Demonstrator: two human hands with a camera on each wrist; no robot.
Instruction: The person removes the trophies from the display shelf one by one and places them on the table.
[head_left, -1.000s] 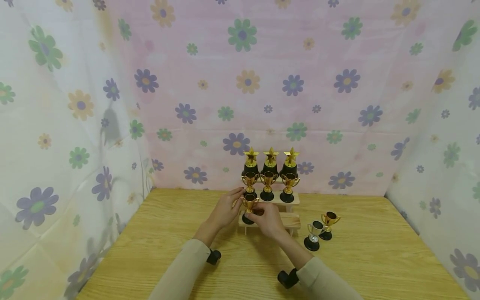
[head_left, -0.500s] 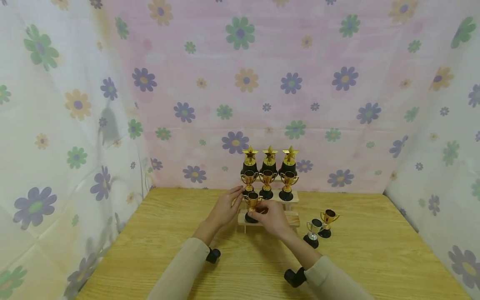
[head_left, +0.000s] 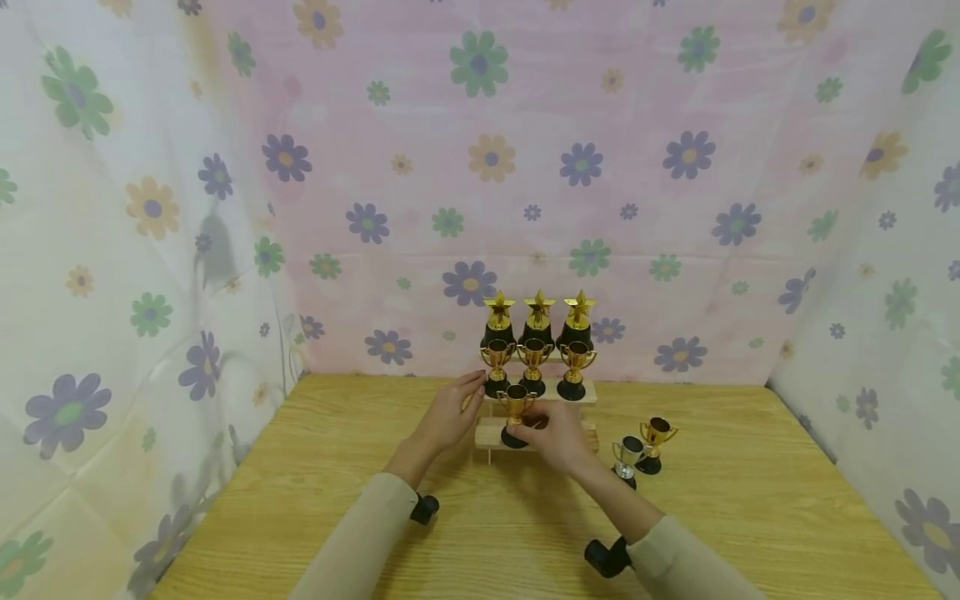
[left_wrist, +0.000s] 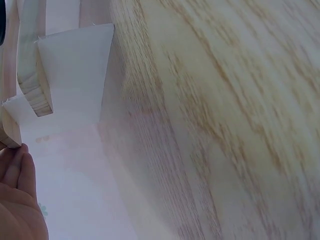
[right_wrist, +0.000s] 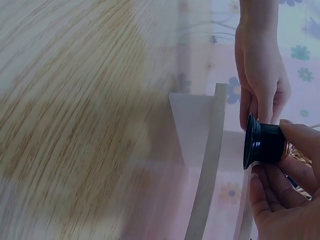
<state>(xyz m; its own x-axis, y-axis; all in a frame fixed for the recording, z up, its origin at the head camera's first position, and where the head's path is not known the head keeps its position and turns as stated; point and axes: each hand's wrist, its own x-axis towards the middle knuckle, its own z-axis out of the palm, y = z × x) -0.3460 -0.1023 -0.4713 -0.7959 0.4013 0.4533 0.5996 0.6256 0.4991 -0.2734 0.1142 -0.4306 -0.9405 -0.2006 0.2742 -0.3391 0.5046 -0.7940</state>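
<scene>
My right hand (head_left: 558, 433) pinches a small gold trophy cup (head_left: 517, 402) by its lower part, above the bottom step of a wooden tiered stand (head_left: 491, 433). In the right wrist view the cup's black base (right_wrist: 265, 144) hangs apart from the pale step (right_wrist: 207, 165). My left hand (head_left: 450, 412) has its fingers extended, fingertips right at the left end of the middle step; the left wrist view shows those fingers (left_wrist: 26, 175) against the step's edge (left_wrist: 10, 130). Several gold cups (head_left: 576, 367) stand on the middle step, and star trophies (head_left: 538, 321) line the top.
Right of the stand, a silver cup (head_left: 627, 458) and another gold cup (head_left: 654, 446) stand on the wood-grain table (head_left: 750, 483). My right forearm passes close to the silver one. Flowered cloth (head_left: 525, 167) encloses the back and sides.
My right hand has carried the gold cup a little to the right along the bottom step. The left hand has stayed at the stand's left end.
</scene>
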